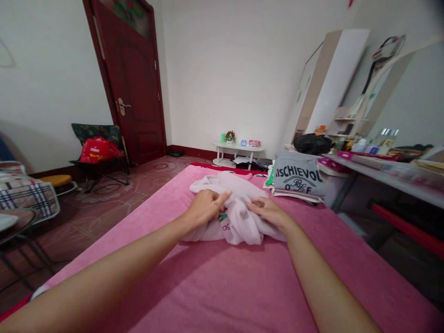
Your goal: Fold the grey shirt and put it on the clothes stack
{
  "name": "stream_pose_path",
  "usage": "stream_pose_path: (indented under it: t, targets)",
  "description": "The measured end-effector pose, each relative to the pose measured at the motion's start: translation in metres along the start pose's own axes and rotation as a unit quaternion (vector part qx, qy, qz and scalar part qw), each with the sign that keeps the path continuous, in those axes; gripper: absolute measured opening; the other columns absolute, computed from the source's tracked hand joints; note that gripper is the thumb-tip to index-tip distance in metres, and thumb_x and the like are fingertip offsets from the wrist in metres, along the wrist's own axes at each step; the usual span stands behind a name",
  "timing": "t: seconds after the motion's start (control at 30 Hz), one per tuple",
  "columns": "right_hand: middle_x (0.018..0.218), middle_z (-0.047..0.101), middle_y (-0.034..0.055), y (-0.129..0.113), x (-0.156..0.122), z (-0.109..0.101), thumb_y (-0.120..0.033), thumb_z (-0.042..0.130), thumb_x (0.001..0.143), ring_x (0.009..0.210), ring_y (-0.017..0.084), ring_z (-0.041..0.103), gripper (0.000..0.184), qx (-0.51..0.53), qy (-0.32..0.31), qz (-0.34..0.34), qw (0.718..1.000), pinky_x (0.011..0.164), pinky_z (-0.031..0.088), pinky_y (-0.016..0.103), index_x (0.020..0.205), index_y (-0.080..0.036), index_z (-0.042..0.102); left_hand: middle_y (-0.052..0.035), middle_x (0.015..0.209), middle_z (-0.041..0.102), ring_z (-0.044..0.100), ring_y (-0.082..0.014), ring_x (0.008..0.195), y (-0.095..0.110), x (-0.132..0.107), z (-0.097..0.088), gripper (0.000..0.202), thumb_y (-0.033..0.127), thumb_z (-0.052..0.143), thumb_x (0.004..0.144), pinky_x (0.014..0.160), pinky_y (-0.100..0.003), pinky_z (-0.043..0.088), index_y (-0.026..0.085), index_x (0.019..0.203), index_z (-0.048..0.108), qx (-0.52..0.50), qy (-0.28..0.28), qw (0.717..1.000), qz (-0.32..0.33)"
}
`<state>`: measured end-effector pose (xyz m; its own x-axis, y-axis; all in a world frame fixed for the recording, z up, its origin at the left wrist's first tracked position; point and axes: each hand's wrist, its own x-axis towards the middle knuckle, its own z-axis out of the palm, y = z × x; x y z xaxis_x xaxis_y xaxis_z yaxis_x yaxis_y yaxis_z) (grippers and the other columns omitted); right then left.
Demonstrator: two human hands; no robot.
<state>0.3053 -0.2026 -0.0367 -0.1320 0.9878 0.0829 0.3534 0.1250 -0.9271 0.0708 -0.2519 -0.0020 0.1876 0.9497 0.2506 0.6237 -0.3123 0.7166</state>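
Observation:
A crumpled white garment (243, 222) lies bunched in front of me on a pink blanket (222, 286). Part of a print with green and dark red letters shows on it, the rest lost in the folds. My left hand (207, 204) is closed on the cloth at its left side, thumb stretched out and fingertips partly hidden. On the other side, my right hand (268, 212) pinches a fold of the same garment between thumb and fingers. Just beyond that hand sits a stack of folded clothes, topped by a grey shirt (298, 173) with black lettering.
To the right stands a dressing table (398, 178) crowded with bottles and boxes, with a black bag (312, 143) near its far end. A low white table (237, 148) is by the back wall. At the left, a folding chair (95, 134) carries a red bag (100, 150).

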Motion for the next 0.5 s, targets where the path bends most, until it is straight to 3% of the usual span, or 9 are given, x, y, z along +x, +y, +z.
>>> stream_pose_path:
  t: [0.07, 0.13, 0.23, 0.3, 0.33, 0.4, 0.5]
  targets:
    - [0.07, 0.066, 0.0008, 0.003, 0.0, 0.011, -0.033, 0.071, 0.06, 0.067, 0.016, 0.057, 0.023, -0.039, -0.024, -0.03, 0.999, 0.06, 0.042, 0.024, 0.073, -0.016, 0.065, -0.0077, 0.057, 0.063, 0.057, -0.0183, 0.052, 0.017, -0.012, 0.015, 0.064, 0.07, 0.037, 0.082, 0.055, -0.029, 0.039, 0.015, 0.063, 0.062, 0.056, -0.023, 0.998, 0.031]
    - [0.064, 0.064, -0.0001, 0.008, 0.0, 0.021, -0.026, 0.068, 0.059, 0.067, 0.017, 0.057, 0.011, -0.094, -0.009, -0.044, 0.995, 0.06, 0.041, 0.025, 0.066, -0.017, 0.064, -0.0121, 0.07, 0.067, 0.062, -0.024, 0.063, 0.025, -0.02, 0.034, 0.061, 0.072, 0.046, 0.076, 0.057, -0.031, 0.039, 0.014, 0.076, 0.065, 0.122, -0.008, 0.991, 0.047]
    - [0.066, 0.066, 0.0012, 0.01, -0.001, 0.03, -0.018, 0.064, 0.059, 0.07, 0.018, 0.058, 0.006, -0.174, 0.038, -0.054, 0.983, 0.06, 0.039, 0.025, 0.064, -0.021, 0.064, -0.0172, 0.083, 0.068, 0.064, -0.0332, 0.076, 0.023, -0.021, 0.059, 0.06, 0.069, 0.053, 0.073, 0.062, -0.036, 0.042, 0.013, 0.092, 0.064, 0.179, 0.005, 0.983, 0.039]
    - [0.066, 0.066, 0.0018, 0.009, -0.001, 0.031, -0.019, 0.063, 0.061, 0.069, 0.018, 0.057, 0.004, -0.183, 0.06, -0.066, 0.979, 0.06, 0.039, 0.024, 0.063, -0.022, 0.063, -0.0161, 0.083, 0.068, 0.065, -0.033, 0.078, 0.018, -0.019, 0.067, 0.05, 0.06, 0.053, 0.079, 0.065, -0.038, 0.044, 0.013, 0.092, 0.063, 0.148, 0.007, 0.988, 0.04]
    - [0.065, 0.065, 0.0018, 0.008, 0.0, 0.028, -0.022, 0.062, 0.062, 0.068, 0.018, 0.057, 0.001, -0.164, 0.069, -0.076, 0.981, 0.059, 0.039, 0.024, 0.062, -0.021, 0.062, -0.0139, 0.081, 0.068, 0.065, -0.0301, 0.075, 0.015, -0.017, 0.067, 0.044, 0.056, 0.051, 0.082, 0.064, -0.037, 0.045, 0.014, 0.092, 0.063, 0.1, -0.001, 0.994, 0.044]
    - [0.061, 0.061, 0.0011, 0.006, 0.003, 0.017, -0.03, 0.063, 0.065, 0.063, 0.016, 0.054, 0.012, -0.086, 0.109, -0.097, 0.986, 0.057, 0.039, 0.025, 0.059, -0.02, 0.059, -0.0084, 0.077, 0.067, 0.063, -0.0216, 0.062, 0.008, -0.013, 0.054, 0.038, 0.05, 0.049, 0.086, 0.058, -0.032, 0.045, 0.016, 0.094, 0.061, -0.051, -0.048, 0.996, 0.046]
    - [0.058, 0.055, -0.0011, 0.002, 0.009, -0.011, -0.039, 0.065, 0.065, 0.057, 0.014, 0.048, 0.023, 0.029, 0.231, -0.132, 0.963, 0.055, 0.037, 0.025, 0.059, -0.018, 0.057, -0.0047, 0.075, 0.066, 0.057, -0.0137, 0.052, -0.003, -0.005, 0.004, 0.039, 0.05, 0.049, 0.086, 0.049, -0.025, 0.043, 0.014, 0.099, 0.059, -0.234, -0.06, 0.97, 0.015]
